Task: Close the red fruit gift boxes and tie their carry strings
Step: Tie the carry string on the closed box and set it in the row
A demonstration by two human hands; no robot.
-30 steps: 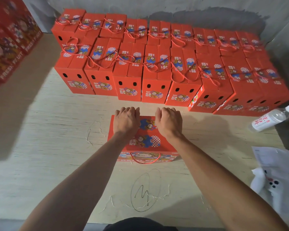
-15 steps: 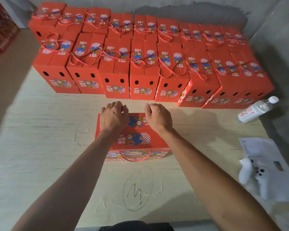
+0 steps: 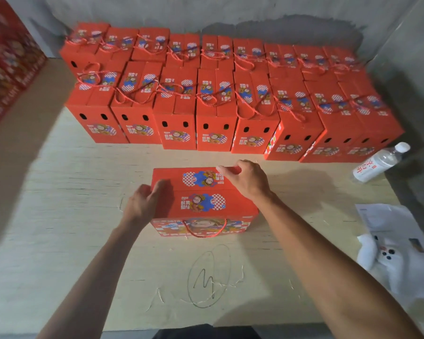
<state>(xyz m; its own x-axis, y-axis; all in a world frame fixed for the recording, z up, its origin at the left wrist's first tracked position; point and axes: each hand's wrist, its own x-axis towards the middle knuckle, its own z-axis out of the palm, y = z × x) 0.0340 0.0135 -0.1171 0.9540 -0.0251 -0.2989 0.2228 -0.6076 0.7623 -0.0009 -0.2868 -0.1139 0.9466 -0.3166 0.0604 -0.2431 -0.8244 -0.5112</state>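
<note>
The head camera, the only view, looked down on a pale wooden board (image 3: 59, 216) with a red gift box (image 3: 201, 204) lying near the centre, its two top flaps shut and meeting along a seam across the lid. A red carry string (image 3: 205, 232) hung in a loop down the box's near face, at 6 o'clock from the lid, untied.

The left hand (image 3: 145, 204) sat at the box's 9 o'clock end, fingers bent against the left edge of the lid; motion blur hid whether they truly gripped it or only pressed, so I cannot tell the grip there. The right hand (image 3: 247, 179) was at the far right corner, about 1 o'clock from the box's middle, with thumb and fingers curled over the far edge of the box, pinching it.

At 12 o'clock from the box, well apart from it, stood two rows of finished red boxes (image 3: 216, 106) against a grey wall (image 3: 230, 13), each closed with its strings tied across the top. A clear water bottle (image 3: 380, 165) lay tilted at 2 o'clock, just beside the right-most box of the front row. White papers (image 3: 387, 223) lay at 3 o'clock, and more red printed cartons (image 3: 5, 69) were stacked at 10 o'clock. A pencilled scribble inside an oval (image 3: 208, 277) marked the board at 6 o'clock.
</note>
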